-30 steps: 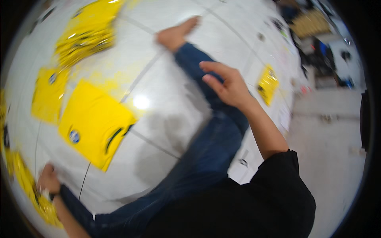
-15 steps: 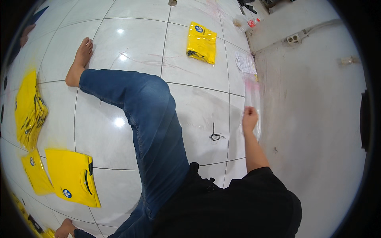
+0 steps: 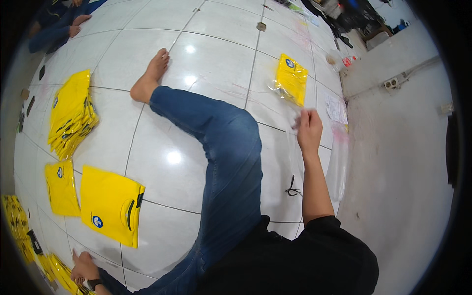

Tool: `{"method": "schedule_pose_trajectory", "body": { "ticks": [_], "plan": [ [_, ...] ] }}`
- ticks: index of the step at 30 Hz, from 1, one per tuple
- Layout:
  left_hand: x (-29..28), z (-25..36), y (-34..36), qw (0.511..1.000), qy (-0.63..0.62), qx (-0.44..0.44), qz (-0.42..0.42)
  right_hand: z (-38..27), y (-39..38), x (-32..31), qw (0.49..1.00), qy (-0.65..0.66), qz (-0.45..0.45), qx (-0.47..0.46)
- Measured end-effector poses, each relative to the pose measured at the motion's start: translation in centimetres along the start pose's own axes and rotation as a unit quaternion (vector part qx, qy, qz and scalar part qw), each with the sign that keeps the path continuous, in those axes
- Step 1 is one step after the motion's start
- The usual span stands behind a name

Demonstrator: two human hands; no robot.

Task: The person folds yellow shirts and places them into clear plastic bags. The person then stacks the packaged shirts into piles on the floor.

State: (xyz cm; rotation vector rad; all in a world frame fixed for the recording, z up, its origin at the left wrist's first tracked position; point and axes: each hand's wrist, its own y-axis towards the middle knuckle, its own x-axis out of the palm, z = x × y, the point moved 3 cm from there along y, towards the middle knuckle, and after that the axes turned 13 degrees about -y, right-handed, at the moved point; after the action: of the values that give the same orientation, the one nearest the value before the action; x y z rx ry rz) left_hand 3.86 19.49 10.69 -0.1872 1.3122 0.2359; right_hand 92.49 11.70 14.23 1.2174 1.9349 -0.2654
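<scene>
My right hand (image 3: 309, 130) is raised over the floor beside my bent knee, its fingers pinched on a thin clear plastic bag (image 3: 291, 142) that hardly shows against the tiles. Along the wall lies a stack of clear plastic bags (image 3: 337, 167). My left hand (image 3: 85, 268), a dark watch on its wrist, is low at the left with fingers apart and nothing seen in it. It is close to some yellow garments (image 3: 61, 270). Above it lies a folded yellow shirt (image 3: 110, 201) with a dark collar and a round blue badge, next to a bagged yellow shirt (image 3: 62, 189).
A pile of bagged yellow shirts (image 3: 71, 115) stands farther left. Another bagged shirt (image 3: 291, 78) lies ahead, near a paper sheet (image 3: 336, 108). A black cord (image 3: 293, 191) is by my right forearm. The wall (image 3: 393, 162) bounds the right; another person's legs (image 3: 54, 37) show far left.
My right hand has left the bag stack by the wall and moved forward and inward, drawing a clear bag. My left hand shows more fully at lower left. The whole view has shifted.
</scene>
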Motion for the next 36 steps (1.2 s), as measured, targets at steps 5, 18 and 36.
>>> {"method": "schedule_pose_trajectory", "body": {
  "ticks": [5, 18, 36],
  "plan": [
    [5.0, 21.3, -10.5, 0.812, -0.495, 0.065, -0.302, -26.2, -10.4, 9.5, 0.916, 0.203, -0.311, -0.153],
    [7.9, 1.3, -13.9, 0.659, -0.653, -0.343, 0.146, -29.3, -34.2, 23.4, 0.558, 0.221, -0.792, -0.116],
    [16.2, 10.1, -12.8, 0.942, -0.175, -0.267, 0.1, -24.6, -34.9, 33.2, 0.748, 0.049, -0.649, -0.133]
  ]
}}
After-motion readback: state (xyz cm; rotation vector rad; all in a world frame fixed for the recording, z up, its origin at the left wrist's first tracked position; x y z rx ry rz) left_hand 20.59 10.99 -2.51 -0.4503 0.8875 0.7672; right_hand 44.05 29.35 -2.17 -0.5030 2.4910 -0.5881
